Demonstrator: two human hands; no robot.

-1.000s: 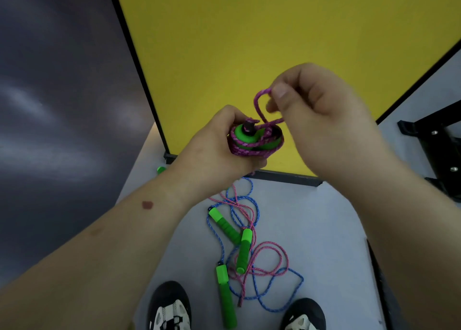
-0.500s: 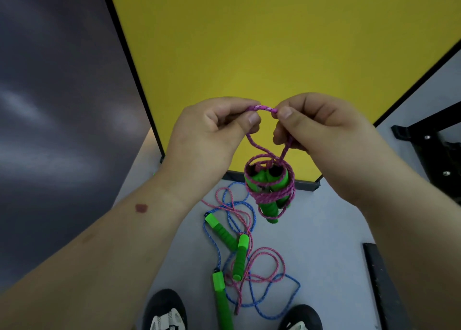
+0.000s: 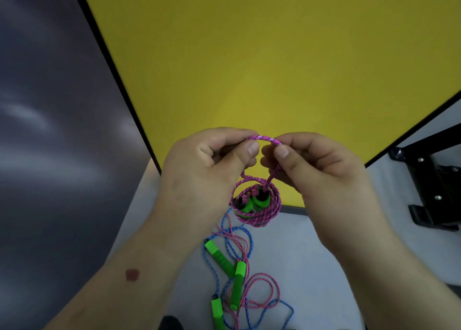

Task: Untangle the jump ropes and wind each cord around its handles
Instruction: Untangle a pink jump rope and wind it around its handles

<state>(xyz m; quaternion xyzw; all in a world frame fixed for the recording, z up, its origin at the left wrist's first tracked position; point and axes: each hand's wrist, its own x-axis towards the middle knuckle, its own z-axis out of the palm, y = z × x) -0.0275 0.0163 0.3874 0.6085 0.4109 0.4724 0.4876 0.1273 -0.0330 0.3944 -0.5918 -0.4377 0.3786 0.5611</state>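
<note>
A magenta jump rope (image 3: 257,205) is wound in coils round its two green handles and hangs in the air below my hands. Its last loop (image 3: 265,138) arches between my fingertips. My left hand (image 3: 212,165) pinches the loop's left end, and my right hand (image 3: 311,165) pinches its right end, both with thumb and forefinger. On the pale floor below lies a tangle of a blue cord (image 3: 234,242) and a pink cord (image 3: 262,292) with three green handles (image 3: 220,257) showing among them.
A yellow panel (image 3: 249,67) with a black frame stands just behind my hands. A dark wall fills the left side. A black metal bracket (image 3: 429,187) sits at the right. The toe of a dark shoe (image 3: 172,323) shows at the bottom edge.
A second ago my left hand gripped the wound bundle while my right pulled a loop. Now both hands pinch the loop's ends, spread slightly wider, and the bundle hangs beneath.
</note>
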